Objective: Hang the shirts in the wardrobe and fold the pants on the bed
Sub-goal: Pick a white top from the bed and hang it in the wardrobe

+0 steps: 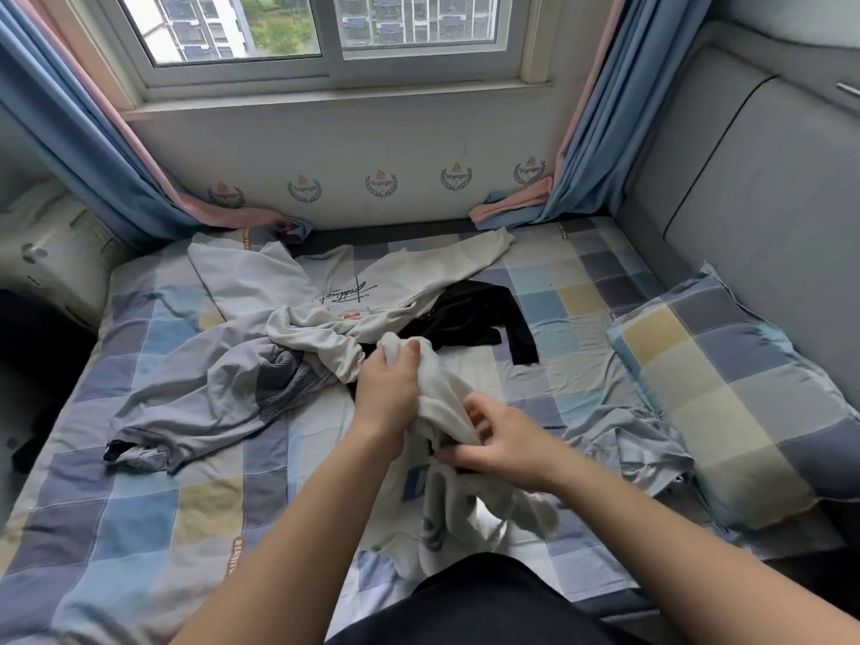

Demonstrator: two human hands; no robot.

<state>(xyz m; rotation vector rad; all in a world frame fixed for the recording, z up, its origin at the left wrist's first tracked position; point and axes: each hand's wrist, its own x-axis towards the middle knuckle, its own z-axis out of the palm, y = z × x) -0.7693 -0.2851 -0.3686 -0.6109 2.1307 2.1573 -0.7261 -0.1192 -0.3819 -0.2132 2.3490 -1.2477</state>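
A white garment [442, 398] with a blue patch is lifted over the middle of the checked bed [139, 505]. My left hand [386, 393] grips its upper bunched end, and my right hand [502, 439] pinches the fabric lower down, at its right side. The rest of it hangs and trails toward my lap. Behind lies a cream sweatshirt [353, 281] with black script, spread out. A black garment [474, 318] sits to its right. A grey garment [209, 393] with dark patterned panels lies crumpled at the left. The wardrobe is out of view.
A checked pillow [726, 388] rests at the right against the grey padded headboard [754, 188]. A crumpled grey-blue cloth [633, 444] lies beside it. Blue and pink curtains [93, 146] hang at both sides of the window [325, 34].
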